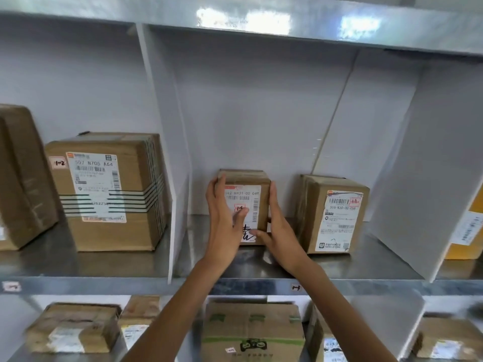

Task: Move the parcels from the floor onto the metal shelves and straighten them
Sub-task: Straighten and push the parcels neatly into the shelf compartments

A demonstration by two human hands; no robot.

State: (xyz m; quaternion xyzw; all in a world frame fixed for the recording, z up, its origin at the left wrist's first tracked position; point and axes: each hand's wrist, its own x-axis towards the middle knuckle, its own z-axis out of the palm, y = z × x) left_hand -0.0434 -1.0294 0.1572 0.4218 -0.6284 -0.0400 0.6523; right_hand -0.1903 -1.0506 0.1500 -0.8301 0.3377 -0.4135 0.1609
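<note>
Left hand [224, 212] and right hand [278, 226]: both flat against opposite sides of the small parcel [245, 205], thumbs across its labelled face, pressing it between the palms, probably to square it. Small parcel: upright on the middle metal shelf [366, 265], label outward for reading, in the centre bay between two white dividers. Neighbouring parcel [334, 215]: near on the right, apart, label forward. Large parcel [109, 192]: next bay left.

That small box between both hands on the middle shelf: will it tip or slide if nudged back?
The small box looks stiff, its taped cardboard edges square. Standing taller than wide, it might tip if pushed high. The metal shelf looks smooth, so it probably slides easily.
</note>
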